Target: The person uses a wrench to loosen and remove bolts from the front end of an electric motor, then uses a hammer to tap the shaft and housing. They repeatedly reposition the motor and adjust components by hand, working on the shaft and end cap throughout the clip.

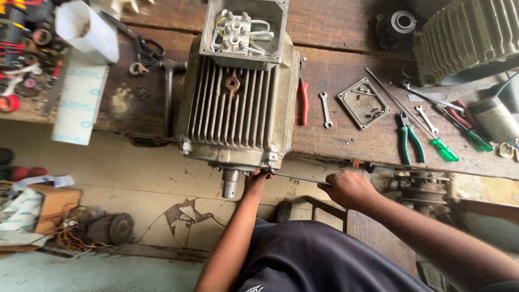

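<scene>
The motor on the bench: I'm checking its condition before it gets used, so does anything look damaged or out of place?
Yes. The motor has its terminal box uncovered, wires exposed; its cover plate lies apart on the workbench. The lifting eye is rusty. The floor tile below is cracked.

Motor (238, 103) on bench (346, 140) edge; pliers (303, 94), spanner (325, 110), cover plate (364, 103) to its right.

A single head-worn camera looks steeply down from close above, with the counter (346, 140) across the upper frame and the floor (92, 270) lower left.
</scene>
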### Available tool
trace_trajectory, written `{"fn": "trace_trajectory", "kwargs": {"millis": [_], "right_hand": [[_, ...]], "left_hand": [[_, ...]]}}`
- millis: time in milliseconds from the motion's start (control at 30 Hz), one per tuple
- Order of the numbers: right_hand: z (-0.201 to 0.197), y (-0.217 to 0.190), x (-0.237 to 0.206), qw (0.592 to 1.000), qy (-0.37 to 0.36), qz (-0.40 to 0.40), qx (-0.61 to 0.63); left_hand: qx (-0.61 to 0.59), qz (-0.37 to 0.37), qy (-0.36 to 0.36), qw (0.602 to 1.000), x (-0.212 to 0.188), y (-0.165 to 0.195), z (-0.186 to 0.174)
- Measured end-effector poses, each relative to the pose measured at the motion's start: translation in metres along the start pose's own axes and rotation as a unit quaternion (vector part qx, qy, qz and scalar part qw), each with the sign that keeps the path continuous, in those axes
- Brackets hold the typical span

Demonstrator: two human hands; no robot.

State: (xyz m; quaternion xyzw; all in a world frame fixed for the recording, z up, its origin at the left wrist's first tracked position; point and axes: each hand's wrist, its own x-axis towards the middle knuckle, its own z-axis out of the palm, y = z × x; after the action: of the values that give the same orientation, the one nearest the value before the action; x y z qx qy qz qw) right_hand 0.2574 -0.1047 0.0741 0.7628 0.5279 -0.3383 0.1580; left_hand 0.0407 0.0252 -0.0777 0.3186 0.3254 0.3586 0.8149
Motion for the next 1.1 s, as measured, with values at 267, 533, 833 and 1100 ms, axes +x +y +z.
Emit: {"fn": "trace_trajectory", "kwargs": {"millis": [267,533,833,1100], "right_hand": [[0.043,0.012,0.041,0.992,0.087,-0.065,0.063],[0.070,0.018,0.076,0.974,0.085,-0.157,0.143],[0.075,0.019,0.089,0.945,0.097,-0.222,0.219],[0.080,0.018,0.101,0.958,0.067,-0.212,0.184]], "left_hand": [[0.188,0.221,0.031,0.957,0.001,-0.022,-0.017],[0.653,0.177,0.053,0.734,-0.016,-0.024,-0.041],[0.456,0.098,0.077,0.881,-0.020,-0.018,-0.037],[0.060,-0.091,0.135,0.985,-0.015,-0.005,-0.032]]}}
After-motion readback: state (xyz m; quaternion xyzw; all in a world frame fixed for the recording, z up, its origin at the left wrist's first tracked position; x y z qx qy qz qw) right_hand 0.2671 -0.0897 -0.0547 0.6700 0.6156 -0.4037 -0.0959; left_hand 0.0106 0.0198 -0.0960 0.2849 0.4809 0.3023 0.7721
